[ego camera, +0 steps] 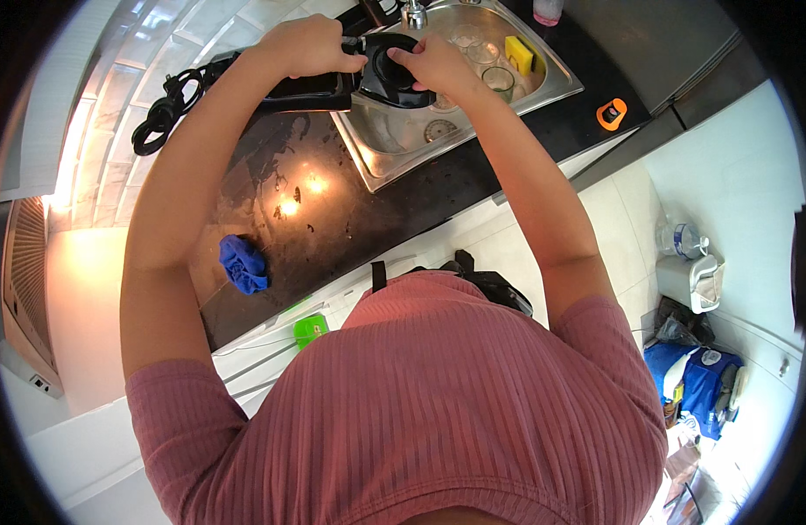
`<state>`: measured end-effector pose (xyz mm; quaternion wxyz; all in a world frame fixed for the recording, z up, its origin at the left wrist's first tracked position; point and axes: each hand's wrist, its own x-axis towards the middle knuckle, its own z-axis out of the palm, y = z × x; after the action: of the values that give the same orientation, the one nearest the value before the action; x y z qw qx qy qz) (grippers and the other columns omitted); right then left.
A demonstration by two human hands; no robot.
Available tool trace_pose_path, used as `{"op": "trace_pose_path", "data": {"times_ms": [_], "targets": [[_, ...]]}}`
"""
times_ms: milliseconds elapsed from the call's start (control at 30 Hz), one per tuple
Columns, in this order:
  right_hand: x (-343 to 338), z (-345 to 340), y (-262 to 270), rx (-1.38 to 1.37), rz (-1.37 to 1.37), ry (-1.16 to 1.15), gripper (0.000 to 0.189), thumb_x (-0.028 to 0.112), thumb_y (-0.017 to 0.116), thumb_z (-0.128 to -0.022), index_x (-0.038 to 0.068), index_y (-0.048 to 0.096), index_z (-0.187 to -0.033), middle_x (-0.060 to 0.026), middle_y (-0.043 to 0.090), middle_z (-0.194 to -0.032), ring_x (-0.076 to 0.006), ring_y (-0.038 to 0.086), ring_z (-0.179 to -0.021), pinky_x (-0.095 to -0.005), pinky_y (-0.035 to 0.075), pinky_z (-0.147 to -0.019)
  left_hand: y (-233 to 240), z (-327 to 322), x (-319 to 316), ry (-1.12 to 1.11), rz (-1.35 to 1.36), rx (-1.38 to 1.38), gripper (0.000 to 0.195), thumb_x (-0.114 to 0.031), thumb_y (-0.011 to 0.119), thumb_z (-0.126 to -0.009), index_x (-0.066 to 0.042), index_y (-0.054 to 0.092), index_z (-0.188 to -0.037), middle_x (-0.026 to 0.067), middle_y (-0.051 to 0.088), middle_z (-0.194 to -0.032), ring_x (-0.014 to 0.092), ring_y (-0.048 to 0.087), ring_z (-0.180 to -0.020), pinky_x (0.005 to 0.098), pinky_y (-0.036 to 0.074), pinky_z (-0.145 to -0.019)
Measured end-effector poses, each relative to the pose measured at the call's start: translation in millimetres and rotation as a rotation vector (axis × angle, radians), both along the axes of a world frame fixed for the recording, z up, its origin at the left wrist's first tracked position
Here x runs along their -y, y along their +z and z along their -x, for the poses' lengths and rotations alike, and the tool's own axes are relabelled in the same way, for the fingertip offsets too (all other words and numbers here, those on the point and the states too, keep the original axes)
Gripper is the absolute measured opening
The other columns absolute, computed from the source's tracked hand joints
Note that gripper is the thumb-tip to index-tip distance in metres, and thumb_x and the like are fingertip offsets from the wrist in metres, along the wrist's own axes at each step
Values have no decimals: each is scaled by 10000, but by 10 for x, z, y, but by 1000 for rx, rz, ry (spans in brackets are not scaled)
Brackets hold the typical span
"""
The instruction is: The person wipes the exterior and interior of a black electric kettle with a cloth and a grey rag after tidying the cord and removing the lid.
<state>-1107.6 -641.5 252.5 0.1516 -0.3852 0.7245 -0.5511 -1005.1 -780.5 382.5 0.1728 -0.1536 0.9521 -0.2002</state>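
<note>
At the top of the view, a black-lidded vessel, apparently a coffee carafe, is held over the near left part of the steel sink. My left hand grips it at its handle side, the fingers partly hidden. My right hand has its thumb and fingers on the round black lid. Under my left hand lies a black appliance, its kind unclear, with a coiled black cord to the left. In the sink are several drinking glasses and a yellow sponge.
The dark countertop is wet in patches and bears a crumpled blue cloth. An orange item lies right of the sink, with a pink-bottomed container farther back. The faucet stands behind the sink. A white bin is on the right.
</note>
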Motion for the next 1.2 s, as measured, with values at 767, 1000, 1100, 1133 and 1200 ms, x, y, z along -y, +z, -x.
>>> {"op": "trace_pose_path", "data": {"times_ms": [767, 1000, 1100, 1133, 1200], "targets": [[-51, -299, -39, -145, 392, -322, 442, 292, 756, -792, -31, 521, -982, -140, 593, -870, -200, 607, -727, -334, 496, -621, 293, -235, -148, -157, -97, -194, 555, -460, 596, -834, -6, 559, -1153, 179, 676, -904, 235, 633, -604, 341, 519, -628], [-224, -867, 825, -475, 296, -204, 351, 209, 726, -802, 39, 544, -1048, -183, 619, -943, -344, 597, -894, -422, 479, -755, 816, -821, -386, 397, -515, -32, 751, -458, 584, -842, -36, 350, -1416, 239, 623, -1135, 300, 671, -851, 409, 510, -793], [-132, -1028, 1043, -736, 369, -201, 291, 195, 729, -793, 50, 597, -1008, -140, 634, -941, -323, 587, -921, -413, 476, -788, 690, -1379, -245, 190, -693, -350, 640, -481, 546, -873, -78, 427, -1356, 130, 641, -757, 180, 516, -361, 351, 484, -485], [-138, -1071, 1160, -802, 461, -145, 288, 189, 729, -791, 44, 611, -1011, -138, 637, -952, -318, 586, -920, -407, 477, -786, 741, -1520, -258, 218, -784, -377, 593, -463, 565, -871, -75, 470, -1308, 121, 631, -765, 168, 501, -355, 331, 458, -433], [-146, -1210, 1403, -801, 461, -45, 276, 194, 696, -811, 55, 589, -1023, -157, 592, -985, -342, 548, -985, -435, 462, -826, 759, -1767, -287, 296, -933, -536, 544, -409, 624, -867, -123, 462, -1301, 67, 584, -692, 124, 462, -362, 280, 385, -355]]}}
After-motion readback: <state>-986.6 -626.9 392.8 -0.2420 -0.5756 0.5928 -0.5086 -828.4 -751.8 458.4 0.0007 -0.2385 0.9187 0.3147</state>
